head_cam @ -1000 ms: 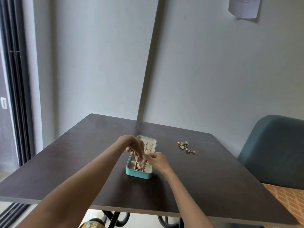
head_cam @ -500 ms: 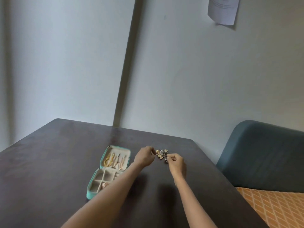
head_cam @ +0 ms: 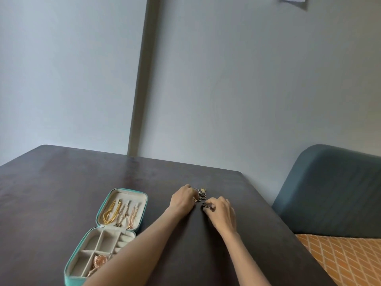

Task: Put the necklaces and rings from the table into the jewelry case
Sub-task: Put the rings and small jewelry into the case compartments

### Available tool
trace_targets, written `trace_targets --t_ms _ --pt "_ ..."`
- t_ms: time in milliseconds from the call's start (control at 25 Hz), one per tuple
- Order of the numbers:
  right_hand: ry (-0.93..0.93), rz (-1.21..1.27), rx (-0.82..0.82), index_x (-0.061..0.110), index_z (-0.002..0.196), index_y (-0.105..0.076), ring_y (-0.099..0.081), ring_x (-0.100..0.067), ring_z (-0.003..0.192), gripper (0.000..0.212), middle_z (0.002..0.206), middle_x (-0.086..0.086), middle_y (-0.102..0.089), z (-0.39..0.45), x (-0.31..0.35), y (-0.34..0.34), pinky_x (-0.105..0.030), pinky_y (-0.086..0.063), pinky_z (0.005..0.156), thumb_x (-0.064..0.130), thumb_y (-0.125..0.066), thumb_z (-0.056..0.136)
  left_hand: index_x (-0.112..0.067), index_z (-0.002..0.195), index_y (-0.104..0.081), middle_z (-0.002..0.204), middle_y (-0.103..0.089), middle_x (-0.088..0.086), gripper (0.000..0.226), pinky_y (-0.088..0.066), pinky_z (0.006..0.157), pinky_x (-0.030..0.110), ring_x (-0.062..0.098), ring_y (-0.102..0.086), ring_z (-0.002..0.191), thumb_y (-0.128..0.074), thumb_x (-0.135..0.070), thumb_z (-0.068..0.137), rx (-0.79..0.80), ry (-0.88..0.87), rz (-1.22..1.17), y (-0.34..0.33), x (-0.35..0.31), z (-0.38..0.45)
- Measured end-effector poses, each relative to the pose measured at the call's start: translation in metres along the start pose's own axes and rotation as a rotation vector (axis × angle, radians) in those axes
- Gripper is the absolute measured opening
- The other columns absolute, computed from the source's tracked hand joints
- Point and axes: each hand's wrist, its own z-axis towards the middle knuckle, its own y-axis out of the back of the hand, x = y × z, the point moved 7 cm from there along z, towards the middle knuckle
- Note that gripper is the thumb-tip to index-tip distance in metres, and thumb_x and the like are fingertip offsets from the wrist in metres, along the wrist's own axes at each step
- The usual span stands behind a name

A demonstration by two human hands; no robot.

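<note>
A small pile of rings (head_cam: 201, 193) lies on the dark table (head_cam: 61, 182) near its far right corner. My left hand (head_cam: 183, 198) rests at the pile's left side, fingertips curled onto the rings. My right hand (head_cam: 221, 211) is just in front of the pile, fingers pinched on a ring (head_cam: 206, 207). The teal jewelry case (head_cam: 109, 234) lies open to the left. Gold and rose necklaces (head_cam: 120, 212) hang in its lid. A rose pendant (head_cam: 100, 261) sits in a front compartment; my left forearm hides the case's right front corner.
A blue-grey chair back (head_cam: 329, 193) stands close to the table's right edge, above an orange patterned cushion (head_cam: 346, 259). The wall is right behind the table's far edge. A paper sheet (head_cam: 292, 0) hangs high on the wall.
Both hands left the jewelry case and moved right to the ring pile. My head turned right, so the case now sits at the lower left. My right hand pinched a ring.
</note>
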Motion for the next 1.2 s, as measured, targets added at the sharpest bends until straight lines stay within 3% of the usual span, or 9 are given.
trace_targets --t_ms 240,400,560,720,840,1000,1120,1200 --pt "0.003 0.131 -0.104 0.025 0.089 -0.068 -0.053 -0.019 0.100 0.009 0.094 0.003 -0.059 -0.013 -0.002 0.000 -0.031 -0.042 0.082 0.026 -0.063 0.081 -0.013 0.090 -0.073 0.106 -0.064 0.007 0.014 -0.046 0.083 0.028 0.022 -0.058 0.103 -0.067 -0.013 0.078 -0.012 0.032 -0.161 0.002 0.016 -0.003" --pt "0.052 0.179 -0.099 0.021 0.087 -0.064 -0.053 -0.019 0.096 0.009 0.086 0.007 -0.058 -0.020 0.003 0.000 -0.032 -0.042 0.080 0.017 -0.061 0.079 -0.008 0.087 -0.070 0.099 -0.071 0.007 0.012 -0.040 0.069 0.020 0.021 -0.063 0.096 -0.068 -0.006 0.075 0.017 0.053 -0.292 0.004 0.022 -0.008" --pt "0.001 0.239 -0.066 0.021 0.092 -0.062 -0.057 -0.015 0.091 0.013 0.073 0.011 -0.044 -0.025 0.001 0.001 -0.029 -0.044 0.072 0.013 -0.057 0.082 -0.005 0.101 -0.062 0.106 -0.067 0.011 0.025 -0.045 0.077 0.025 0.026 -0.061 0.100 -0.066 -0.004 0.076 0.046 0.055 -0.311 0.004 0.021 -0.008" --pt "0.015 0.352 -0.035 0.023 0.101 -0.060 -0.056 -0.013 0.087 0.022 0.082 0.012 -0.056 -0.024 0.003 0.000 -0.028 -0.045 0.073 0.013 -0.057 0.081 -0.009 0.117 -0.056 0.111 -0.066 0.009 0.042 -0.044 0.085 0.025 0.025 -0.060 0.105 -0.068 -0.007 0.077 0.113 0.038 -0.280 0.000 0.019 -0.006" --pt "0.055 0.282 -0.002 0.030 0.111 -0.059 -0.056 -0.010 0.094 0.028 0.097 0.011 -0.057 -0.024 0.004 -0.006 -0.027 -0.044 0.080 0.025 -0.059 0.083 -0.011 0.121 -0.056 0.110 -0.067 0.009 0.045 -0.042 0.085 0.023 0.023 -0.060 0.105 -0.069 -0.009 0.078 0.121 0.036 -0.282 -0.004 0.021 -0.005" --pt "0.072 0.215 0.005 0.031 0.100 -0.066 -0.054 -0.011 0.097 0.016 0.092 0.011 -0.053 -0.021 0.004 -0.009 -0.024 -0.038 0.075 0.032 -0.058 0.087 -0.015 0.103 -0.070 0.086 -0.065 0.002 0.025 -0.041 0.073 0.021 0.021 -0.062 0.097 -0.065 -0.009 0.080 0.091 0.031 -0.270 -0.005 0.019 -0.007" --pt "0.075 0.185 -0.035 0.030 0.092 -0.067 -0.054 -0.011 0.092 0.011 0.087 0.010 -0.058 -0.023 0.003 -0.009 -0.024 -0.036 0.069 0.032 -0.058 0.088 -0.014 0.091 -0.075 0.093 -0.072 0.007 0.016 -0.049 0.079 0.028 0.022 -0.065 0.095 -0.068 -0.012 0.077 0.037 0.049 -0.226 -0.003 0.020 -0.008" --pt "0.064 0.258 -0.058 0.029 0.088 -0.068 -0.057 -0.010 0.087 0.007 0.086 0.009 -0.062 -0.025 0.001 -0.009 -0.026 -0.043 0.070 0.031 -0.062 0.085 -0.013 0.089 -0.074 0.096 -0.073 0.009 0.016 -0.052 0.080 0.032 0.026 -0.066 0.095 -0.069 -0.015 0.074 0.012 0.068 -0.183 -0.003 0.021 -0.009"
